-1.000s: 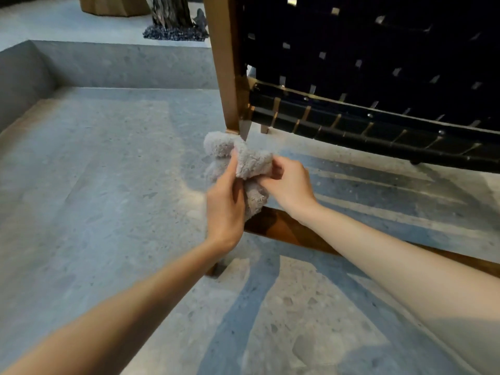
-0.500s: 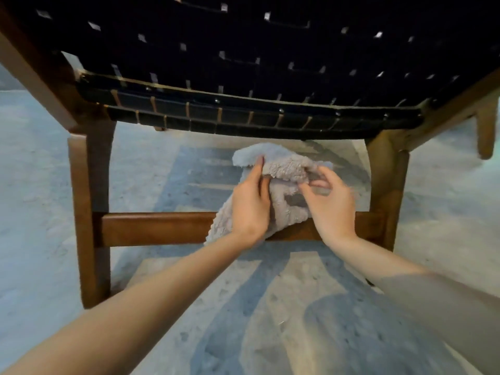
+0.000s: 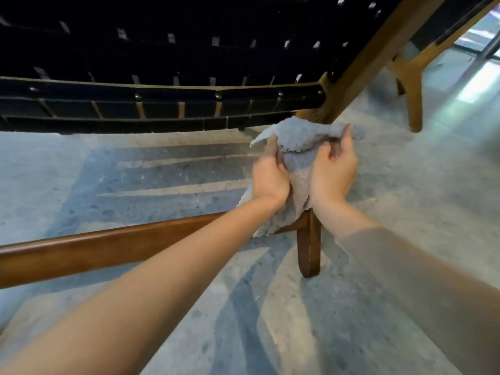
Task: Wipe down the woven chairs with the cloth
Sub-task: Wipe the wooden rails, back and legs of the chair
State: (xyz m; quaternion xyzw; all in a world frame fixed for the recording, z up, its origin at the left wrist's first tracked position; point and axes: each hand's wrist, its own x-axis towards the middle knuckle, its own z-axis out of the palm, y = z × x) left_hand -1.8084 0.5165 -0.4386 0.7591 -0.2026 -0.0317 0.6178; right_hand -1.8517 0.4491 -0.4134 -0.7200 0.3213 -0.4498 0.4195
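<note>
Head view: half a second ago the hands worked in front of the middle of the low rail. Now they sit over its right end, and the camera has swung toward that side of the black woven-strap wooden chair (image 3: 162, 50). The fluffy grey cloth (image 3: 300, 142) was bunched then and is now pulled wider along its top. The left hand (image 3: 269, 175) grips the cloth's left edge, fingers (image 3: 272, 143) curled round it. The right hand (image 3: 334, 171) has its fingers clamped on the upper right corner. The cloth hangs in the air between them, just below the seat's front edge. Its top edge runs left to right, while its long axis runs downward, the ragged tail dropping in front of where the brown wooden rail (image 3: 108, 244) meets the short dark wooden leg (image 3: 308, 255), above the speckled grey stone floor (image 3: 135, 171)
</note>
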